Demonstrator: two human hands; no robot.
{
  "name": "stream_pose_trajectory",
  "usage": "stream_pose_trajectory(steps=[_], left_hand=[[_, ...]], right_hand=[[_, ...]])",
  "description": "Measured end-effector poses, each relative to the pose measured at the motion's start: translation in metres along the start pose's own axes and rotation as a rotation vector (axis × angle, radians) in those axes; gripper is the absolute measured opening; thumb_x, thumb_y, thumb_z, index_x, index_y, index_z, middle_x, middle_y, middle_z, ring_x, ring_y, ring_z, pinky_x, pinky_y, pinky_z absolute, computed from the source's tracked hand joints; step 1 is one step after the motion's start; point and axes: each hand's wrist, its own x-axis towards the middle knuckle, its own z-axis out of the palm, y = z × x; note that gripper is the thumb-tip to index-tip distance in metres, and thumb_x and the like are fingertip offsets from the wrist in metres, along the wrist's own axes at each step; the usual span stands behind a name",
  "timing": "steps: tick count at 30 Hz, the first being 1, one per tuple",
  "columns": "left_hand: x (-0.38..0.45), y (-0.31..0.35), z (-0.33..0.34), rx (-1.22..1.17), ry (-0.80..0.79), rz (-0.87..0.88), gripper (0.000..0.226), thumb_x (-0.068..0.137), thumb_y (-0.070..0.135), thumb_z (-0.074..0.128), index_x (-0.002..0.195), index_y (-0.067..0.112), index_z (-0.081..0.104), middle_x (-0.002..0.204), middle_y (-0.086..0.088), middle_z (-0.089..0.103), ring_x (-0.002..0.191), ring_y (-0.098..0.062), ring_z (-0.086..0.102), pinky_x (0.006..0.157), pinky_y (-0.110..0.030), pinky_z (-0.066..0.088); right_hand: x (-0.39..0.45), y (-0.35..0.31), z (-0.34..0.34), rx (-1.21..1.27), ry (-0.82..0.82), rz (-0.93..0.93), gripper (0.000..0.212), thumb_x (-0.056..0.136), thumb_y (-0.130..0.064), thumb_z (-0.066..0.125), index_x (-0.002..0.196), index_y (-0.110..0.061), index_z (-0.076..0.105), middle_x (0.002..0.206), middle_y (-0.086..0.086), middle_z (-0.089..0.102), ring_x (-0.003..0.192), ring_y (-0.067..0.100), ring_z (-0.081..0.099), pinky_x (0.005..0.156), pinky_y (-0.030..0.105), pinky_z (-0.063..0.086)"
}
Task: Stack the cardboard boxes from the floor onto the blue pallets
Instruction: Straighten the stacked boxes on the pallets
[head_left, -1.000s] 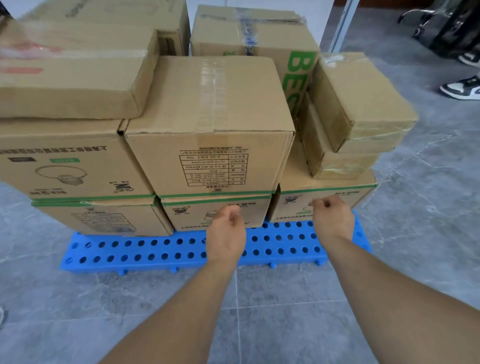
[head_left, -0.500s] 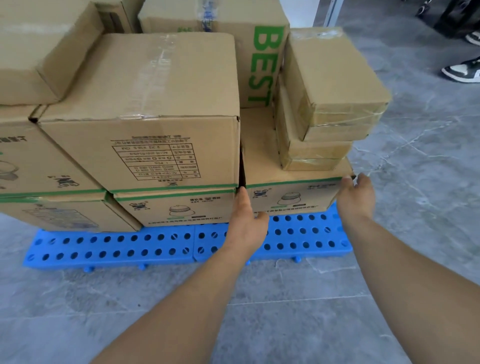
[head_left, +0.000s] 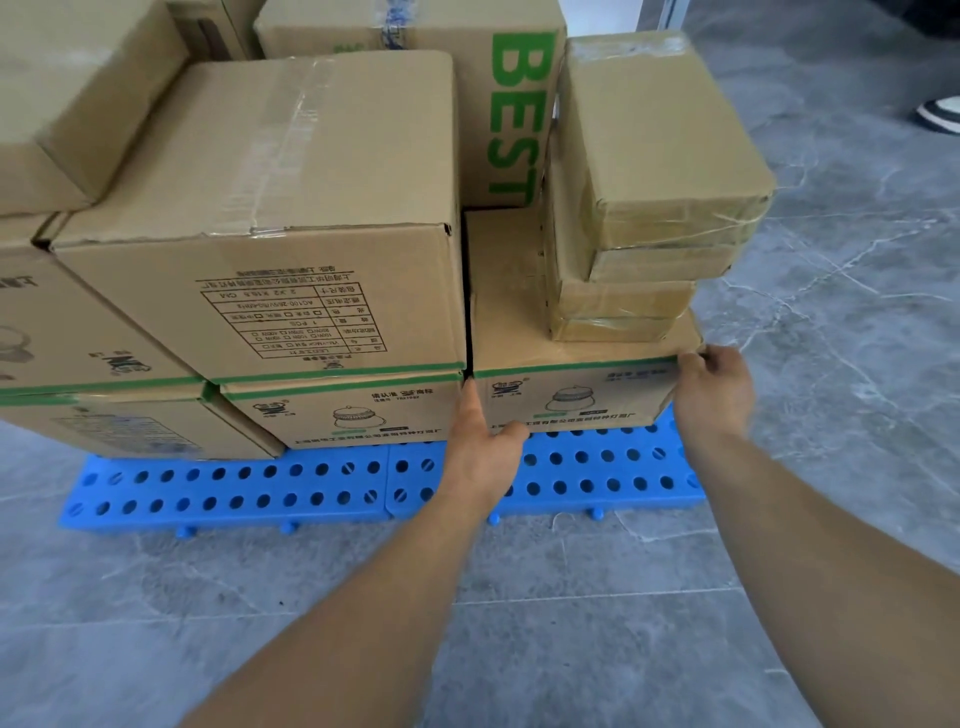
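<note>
Both hands are on the low box (head_left: 571, 400) at the right end of the blue pallets (head_left: 234, 486). The left hand (head_left: 480, 452) lies straight-fingered against the box's left front corner, fingers reaching up into the dark gap beside the next box, thumb on the bottom edge. The right hand (head_left: 711, 387) curls its fingers over the top right corner, gripping it. The box's front shows a green stripe along the top edge, a drawing of a lamp and small print too blurred to read. On its lid sit two flat taped parcels (head_left: 660, 156), one on the other. Just to the left, a big box (head_left: 291, 218) carries an upside-down printed table with "1 PCS" legible. Behind stands a box marked "BEST" (head_left: 514, 114) in green capitals. The pallets rest on a grey stone floor (head_left: 831, 312); a black-and-white shoe (head_left: 940, 115) shows at the far right.
</note>
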Motion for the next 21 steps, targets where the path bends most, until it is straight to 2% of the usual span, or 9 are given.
stream_pose_trajectory(steps=[1, 2, 5, 8, 11, 12, 14, 17, 21], left_hand=[[-0.001, -0.001, 0.000, -0.009, 0.009, 0.006, 0.079, 0.089, 0.012, 0.052, 0.150, 0.030, 0.005, 0.157, 0.008, 0.012, 0.108, 0.018, 0.037, 0.063, 0.007, 0.035], [-0.002, -0.002, 0.001, -0.013, 0.019, 0.018, 0.079, 0.089, 0.011, 0.052, 0.150, 0.029, 0.005, 0.157, 0.007, 0.012, 0.119, 0.014, 0.035, 0.081, 0.002, 0.035], [-0.011, 0.001, 0.004, -0.027, 0.038, 0.031, 0.076, 0.091, 0.010, 0.049, 0.150, 0.026, 0.003, 0.157, 0.005, 0.011, 0.141, -0.012, 0.022, 0.110, -0.026, 0.021], [-0.016, 0.005, 0.005, -0.031, 0.065, 0.041, 0.072, 0.095, 0.010, 0.044, 0.150, 0.026, 0.001, 0.157, 0.007, 0.009, 0.117, -0.006, 0.049, 0.100, -0.020, 0.031], [-0.016, 0.006, 0.001, -0.048, 0.070, 0.030, 0.068, 0.096, 0.008, 0.041, 0.150, 0.025, 0.002, 0.157, 0.007, 0.011, 0.117, 0.001, 0.043, 0.080, -0.010, 0.026], [-0.016, 0.006, -0.001, -0.036, 0.063, 0.038, 0.068, 0.096, 0.007, 0.041, 0.150, 0.025, 0.003, 0.157, 0.006, 0.011, 0.120, -0.001, 0.044, 0.096, -0.016, 0.042], [-0.015, 0.004, -0.006, -0.034, 0.045, 0.051, 0.068, 0.095, 0.006, 0.042, 0.150, 0.026, 0.005, 0.158, 0.004, 0.011, 0.137, -0.012, 0.030, 0.113, -0.027, 0.024], [-0.014, 0.002, -0.010, -0.027, 0.045, 0.055, 0.067, 0.095, 0.007, 0.042, 0.150, 0.027, 0.009, 0.157, 0.003, 0.014, 0.143, -0.015, 0.018, 0.117, -0.041, 0.017], [-0.017, 0.002, -0.016, -0.067, 0.044, 0.069, 0.066, 0.093, 0.001, 0.041, 0.150, 0.023, 0.015, 0.155, 0.004, 0.022, 0.141, -0.013, 0.024, 0.117, -0.037, 0.018]], right_hand=[[-0.001, 0.000, -0.001, -0.003, 0.000, -0.001, 0.013, 0.089, -0.022, 0.044, 0.096, -0.016, 0.052, 0.071, -0.004, 0.052, 0.059, 0.013, 0.046, 0.055, 0.027, 0.034], [-0.003, 0.000, -0.002, -0.002, -0.001, -0.001, 0.012, 0.089, -0.022, 0.045, 0.096, -0.016, 0.053, 0.071, -0.005, 0.051, 0.060, 0.013, 0.047, 0.054, 0.027, 0.033], [-0.007, 0.000, -0.004, -0.010, -0.009, 0.001, 0.014, 0.090, -0.023, 0.045, 0.098, -0.015, 0.053, 0.071, -0.003, 0.052, 0.059, 0.015, 0.047, 0.053, 0.027, 0.033], [-0.010, -0.003, -0.003, -0.029, -0.021, -0.002, 0.018, 0.092, -0.026, 0.044, 0.101, -0.015, 0.054, 0.075, 0.000, 0.054, 0.066, 0.020, 0.049, 0.061, 0.032, 0.037], [-0.012, -0.006, -0.001, -0.042, -0.027, -0.003, 0.020, 0.094, -0.027, 0.043, 0.104, -0.015, 0.054, 0.086, 0.004, 0.057, 0.074, 0.023, 0.052, 0.065, 0.033, 0.039], [-0.013, -0.006, -0.001, -0.046, -0.026, -0.002, 0.020, 0.094, -0.027, 0.043, 0.105, -0.014, 0.054, 0.087, 0.005, 0.058, 0.075, 0.023, 0.052, 0.065, 0.033, 0.039], [-0.014, -0.006, 0.000, -0.049, -0.020, 0.001, 0.021, 0.094, -0.026, 0.043, 0.107, -0.013, 0.054, 0.088, 0.006, 0.058, 0.075, 0.024, 0.052, 0.065, 0.034, 0.039], [-0.015, -0.007, 0.002, -0.060, -0.012, 0.011, 0.023, 0.094, -0.025, 0.042, 0.108, -0.011, 0.054, 0.088, 0.007, 0.057, 0.074, 0.024, 0.051, 0.065, 0.034, 0.039], [-0.017, -0.008, 0.001, -0.082, -0.008, 0.021, 0.024, 0.094, -0.026, 0.042, 0.110, -0.011, 0.053, 0.089, 0.007, 0.057, 0.076, 0.025, 0.051, 0.066, 0.034, 0.039]])
